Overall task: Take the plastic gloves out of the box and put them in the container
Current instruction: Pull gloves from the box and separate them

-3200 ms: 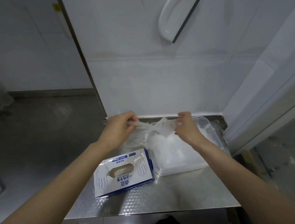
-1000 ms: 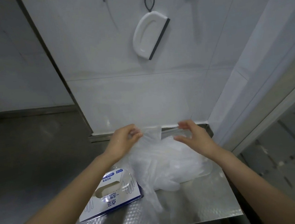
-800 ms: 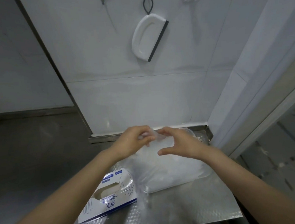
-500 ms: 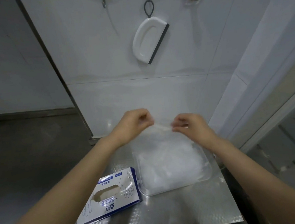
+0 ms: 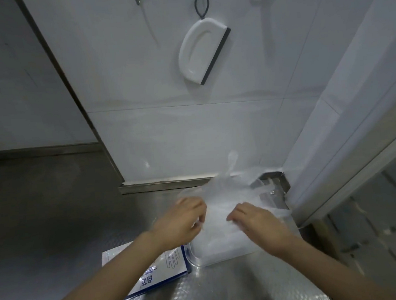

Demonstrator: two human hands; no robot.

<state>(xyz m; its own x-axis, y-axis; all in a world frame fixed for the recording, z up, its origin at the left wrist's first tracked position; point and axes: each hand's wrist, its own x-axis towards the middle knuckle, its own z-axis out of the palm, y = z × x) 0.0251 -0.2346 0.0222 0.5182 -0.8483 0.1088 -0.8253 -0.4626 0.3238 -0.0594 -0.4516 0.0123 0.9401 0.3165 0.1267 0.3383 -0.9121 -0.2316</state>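
The plastic gloves (image 5: 229,195) sit at the centre right of the frame as a loose, see-through bundle. The lower part is already down in the container (image 5: 195,257) and the upper part billows above its rim towards the wall (image 5: 214,129). The left hand (image 5: 181,220) is at the bundle's left edge, its fingers (image 5: 197,209) curled in and pinching the film. The right hand (image 5: 261,225) lies over the bundle's near right side with its fingers (image 5: 236,214) bent down into the plastic, apparently gripping it, though blur softens the detail. The clear container stands on the bench (image 5: 228,290), and the white-and-blue box (image 5: 155,273) lies flat just beside it to the lower left, partly hidden by the left forearm. Its opening is covered, so whether any gloves remain inside cannot be told. By this view the job looks mostly done: the gloves are out of the box and over the container, and what remains is to tuck the raised part below the rim and let go. A white squeegee (image 5: 204,53) hangs on the wall at the upper centre.
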